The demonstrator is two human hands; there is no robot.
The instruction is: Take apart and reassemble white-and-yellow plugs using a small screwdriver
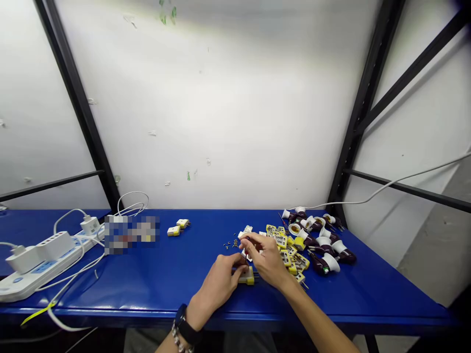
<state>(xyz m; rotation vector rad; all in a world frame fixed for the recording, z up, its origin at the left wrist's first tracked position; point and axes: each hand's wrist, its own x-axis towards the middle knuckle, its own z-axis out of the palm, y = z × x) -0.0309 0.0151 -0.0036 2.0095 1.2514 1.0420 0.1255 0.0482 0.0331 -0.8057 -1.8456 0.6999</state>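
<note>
The left hand (219,279) pinches a boxy plug (249,277) of yellow and white plastic, lying near the front of the smooth blue table (147,284). The right hand (268,260) grips a slim screwdriver (246,256), shaft down over it. Beyond lie tiny brassy screws (235,243). To the right, hollow yellow shells (289,257) heap beside glossy dark lamp holders (324,247), some white cups metal-lined. At left, a white power strip (16,289) has chargers (90,225) in its outlets.

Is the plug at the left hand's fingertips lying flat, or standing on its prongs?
The plug lies flat: its prongs point sideways over the blue table, not down.
</note>
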